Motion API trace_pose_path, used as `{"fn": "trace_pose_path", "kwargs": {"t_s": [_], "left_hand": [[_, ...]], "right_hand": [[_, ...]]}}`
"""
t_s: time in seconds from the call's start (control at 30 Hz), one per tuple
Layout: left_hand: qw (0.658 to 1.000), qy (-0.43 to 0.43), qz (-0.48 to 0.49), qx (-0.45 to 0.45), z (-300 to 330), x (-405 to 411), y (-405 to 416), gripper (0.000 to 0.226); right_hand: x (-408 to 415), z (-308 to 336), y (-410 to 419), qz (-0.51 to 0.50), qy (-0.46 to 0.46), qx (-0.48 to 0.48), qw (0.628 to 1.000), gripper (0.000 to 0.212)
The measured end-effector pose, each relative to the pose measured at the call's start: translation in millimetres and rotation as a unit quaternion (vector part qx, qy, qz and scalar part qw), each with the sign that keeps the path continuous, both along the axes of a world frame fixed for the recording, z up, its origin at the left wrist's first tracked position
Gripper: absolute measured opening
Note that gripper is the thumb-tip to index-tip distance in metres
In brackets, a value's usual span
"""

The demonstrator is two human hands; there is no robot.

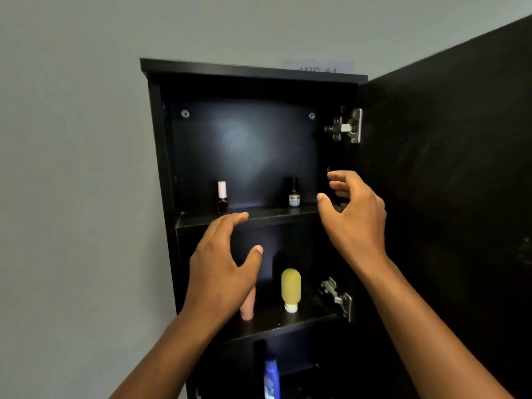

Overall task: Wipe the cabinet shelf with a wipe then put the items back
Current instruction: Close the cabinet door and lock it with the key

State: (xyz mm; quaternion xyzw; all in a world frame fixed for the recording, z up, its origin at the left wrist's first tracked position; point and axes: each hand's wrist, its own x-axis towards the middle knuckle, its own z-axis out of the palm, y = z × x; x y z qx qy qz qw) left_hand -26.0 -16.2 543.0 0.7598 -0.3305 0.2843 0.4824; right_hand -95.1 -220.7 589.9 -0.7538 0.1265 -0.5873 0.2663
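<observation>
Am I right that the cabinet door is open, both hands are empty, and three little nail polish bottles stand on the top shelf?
Not quite: the head view shows two bottles on the top shelf, not three: a white-capped bottle and a black-capped bottle. The cabinet door is open, and the left hand and right hand are empty.

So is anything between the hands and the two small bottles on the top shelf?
Nothing visible. The door is swung open, and both the left hand and right hand have a clear path to the white-capped bottle and black-capped bottle.
</observation>
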Motion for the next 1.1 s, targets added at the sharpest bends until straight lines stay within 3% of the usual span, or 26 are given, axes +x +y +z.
{"fn": "trace_pose_path", "kwargs": {"t_s": [0.3, 0.43, 0.53, 0.7, 0.83, 0.93, 1.03, 1.1], "left_hand": [[0.973, 0.078, -0.214, 0.032, -65.2, -100.4, -57.7, 0.061], [0.951, 0.069, -0.3, 0.027, -89.5, -158.8, -88.7, 0.067], [0.945, 0.059, -0.32, 0.016, -108.1, -198.9, -107.7, 0.073], [0.945, 0.076, -0.318, 0.0, -144.1, -249.5, -128.9, 0.084], [0.95, 0.082, -0.303, 0.003, -170.5, -274.1, -144.7, 0.091], [0.957, 0.097, -0.273, 0.001, -183.6, -288.1, -153.2, 0.095], [0.964, 0.123, -0.237, -0.008, -190.8, -301.0, -158.6, 0.094], [0.968, 0.128, -0.214, -0.012, -195.0, -306.1, -161.6, 0.092]], "right_hand": [[-130.5, -54.4, 29.6, -0.157, 0.021, -0.162, 0.974, 0.036], [-195.5, -88.5, 29.6, -0.226, -0.005, -0.252, 0.941, 0.029], [-235.5, -111.1, 20.0, -0.272, -0.005, -0.256, 0.927, 0.036], [-282.2, -155.0, -1.3, -0.283, -0.04, -0.127, 0.95, 0.056], [-297.9, -202.4, -13.4, -0.137, -0.041, 0.104, 0.984, 0.043], [-301.6, -249.8, -21.0, -0.04, 0.013, 0.249, 0.968, 0.038], [-301.2, -293.2, -33.6, -0.033, 0.126, 0.299, 0.945, 0.023], [-298.9, -303.6, -37.1, 0.006, 0.13, 0.346, 0.929, 0.023]]}}
